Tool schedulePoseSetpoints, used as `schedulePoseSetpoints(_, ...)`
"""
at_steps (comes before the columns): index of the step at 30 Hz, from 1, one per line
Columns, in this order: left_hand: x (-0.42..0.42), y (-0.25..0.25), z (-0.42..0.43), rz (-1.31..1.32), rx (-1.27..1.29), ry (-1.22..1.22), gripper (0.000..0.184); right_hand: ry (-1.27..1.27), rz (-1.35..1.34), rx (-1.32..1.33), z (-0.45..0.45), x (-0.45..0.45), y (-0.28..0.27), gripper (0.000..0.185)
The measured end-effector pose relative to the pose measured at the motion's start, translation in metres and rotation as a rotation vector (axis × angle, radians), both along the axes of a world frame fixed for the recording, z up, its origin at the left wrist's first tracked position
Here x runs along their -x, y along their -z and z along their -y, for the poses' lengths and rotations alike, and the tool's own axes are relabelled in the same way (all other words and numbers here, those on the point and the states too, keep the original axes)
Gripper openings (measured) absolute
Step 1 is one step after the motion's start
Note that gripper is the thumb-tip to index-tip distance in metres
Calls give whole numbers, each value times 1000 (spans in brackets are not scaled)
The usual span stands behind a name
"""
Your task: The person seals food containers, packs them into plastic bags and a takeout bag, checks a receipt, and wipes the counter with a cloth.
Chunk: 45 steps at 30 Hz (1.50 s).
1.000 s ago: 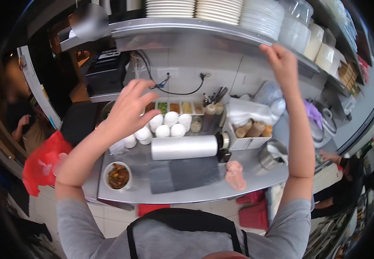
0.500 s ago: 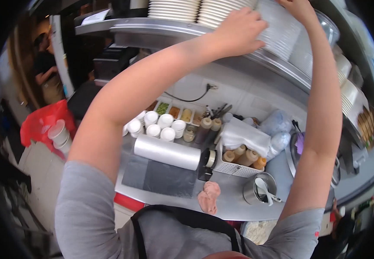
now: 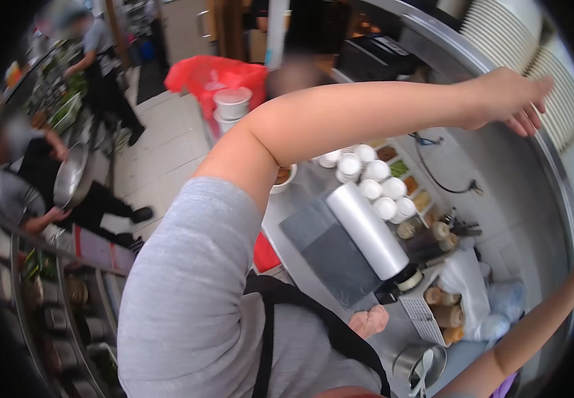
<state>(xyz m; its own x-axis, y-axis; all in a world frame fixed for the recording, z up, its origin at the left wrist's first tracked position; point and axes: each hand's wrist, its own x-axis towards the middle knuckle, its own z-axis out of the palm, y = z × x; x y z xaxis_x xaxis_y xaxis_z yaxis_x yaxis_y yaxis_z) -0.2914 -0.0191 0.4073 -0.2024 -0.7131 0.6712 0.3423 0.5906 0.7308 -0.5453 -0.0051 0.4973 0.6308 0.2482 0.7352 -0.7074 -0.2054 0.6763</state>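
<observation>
- Far left, I see a co-worker (image 3: 38,156) holding a metal bowl (image 3: 71,176).
- Next, a red bag (image 3: 194,74) beside lidded white tubs (image 3: 232,99).
- Middle, a clear plastic roll (image 3: 366,231) near white cups (image 3: 370,190).
- Upper right, the wearer's left hand (image 3: 507,99), released, fingers loosely apart, by stacked white containers (image 3: 562,106) on a shelf (image 3: 561,171).
- Far right, the right forearm (image 3: 539,323); I cannot tell the hidden right hand's grip.

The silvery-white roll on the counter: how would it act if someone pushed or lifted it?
The silvery-white roll would probably roll if pushed sideways, since it is a cylinder lying on its side. Its glossy surface suggests it could feel slippery. Its thick body may make it fairly hefty.
</observation>
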Motion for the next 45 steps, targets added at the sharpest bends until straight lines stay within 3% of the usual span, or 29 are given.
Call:
schedulePoseSetpoints(1, -17, 7, -10, 5, -14, -43, 51, -67, -83, -112, 2, -11, 38, 30)
schedulePoseSetpoints(3, -49, 25, -25, -97, -219, 229, 51, -175, -225, -277, -2, -48, 106, 18)
schedulePoseSetpoints(6, -85, 83, -33, 45, -226, -13, 17, -251, -300, -372, -23, -96, 173, 13)
schedulePoseSetpoints(8, -110, 112, -63, 80, -351, 7, 19, -464, -156, -661, -22, -110, 196, 14)
schedulePoseSetpoints(9, -122, 127, -77, 122, -406, -37, 20, -462, -162, -678, -15, -121, 215, 14)
schedulePoseSetpoints(11, -140, 170, -93, 96, -483, -57, 21, -891, 582, -1264, -2, -145, 269, 21)
schedulePoseSetpoints(13, -152, 218, -104, 85, -545, -60, 21, -1069, 912, -1695, -8, -189, 316, 27)
schedulePoseSetpoints(15, -166, 271, -114, 91, -616, -64, 21, -1145, 929, -2060, -7, -212, 368, 30)
schedulePoseSetpoints(16, -177, 293, -122, 114, -672, -59, 21, -1158, 1081, -2083, -6, -230, 395, 28)
schedulePoseSetpoints(19, -239, 341, -145, 157, -769, -450, 25, -1082, 1423, -2178, 0, -283, 464, 23)
schedulePoseSetpoints(21, -294, 379, -146, 144, -849, -805, 29, -1051, 1504, -2165, 0, -322, 501, 18)
schedulePoseSetpoints(22, -321, 407, -141, 113, -794, -897, 35, -993, 1476, -2142, 1, -343, 519, 18)
schedulePoseSetpoints(25, -343, 421, -119, 76, -812, -1008, 40, -834, 1415, -2031, 0, -409, 544, 16)
schedulePoseSetpoints(27, -342, 439, -99, 102, -819, -929, 44, -746, 1423, -1942, 2, -440, 558, 17)
schedulePoseSetpoints(31, -335, 472, -73, 245, -694, -1046, 40, -557, 1418, -1760, -3, -465, 561, 19)
schedulePoseSetpoints(38, -335, 470, -69, 317, -706, -1083, 36, -501, 1355, -1662, -2, -470, 569, 17)
schedulePoseSetpoints(40, -338, 468, -63, 310, -622, -1112, 34, -444, 1165, -1565, 1, -467, 568, 18)
schedulePoseSetpoints(43, -353, 473, -52, 370, -545, -1011, 33, -410, 987, -1705, 15, -456, 562, 18)
schedulePoseSetpoints(45, -370, 478, -26, 526, -692, -722, 34, -413, 852, -1714, 29, -452, 563, 21)
